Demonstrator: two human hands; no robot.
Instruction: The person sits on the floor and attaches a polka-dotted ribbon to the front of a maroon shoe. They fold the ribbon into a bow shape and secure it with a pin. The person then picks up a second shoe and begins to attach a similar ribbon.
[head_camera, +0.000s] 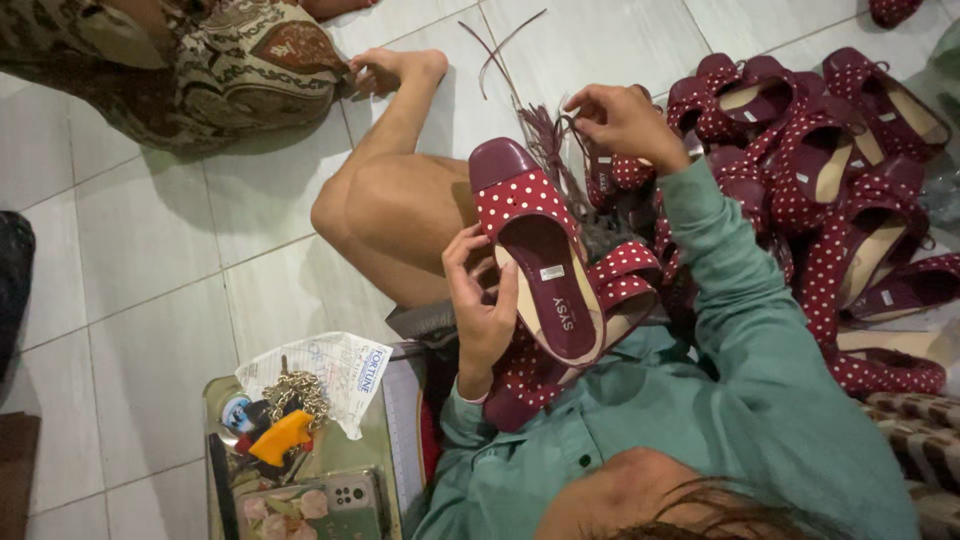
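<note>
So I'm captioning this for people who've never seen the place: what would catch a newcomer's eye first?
The maroon shoe with white polka dots, held at centre by the left hand. Then the heap of matching shoes on the tiled floor at right, where the right hand pinches thin maroon strips. At lower left, a small tray holds a chain, a phone and a crumpled packet.

Left hand (482, 300) low, fingers curled in grip; right hand (622, 120) raised, fingertips pinched.
</note>
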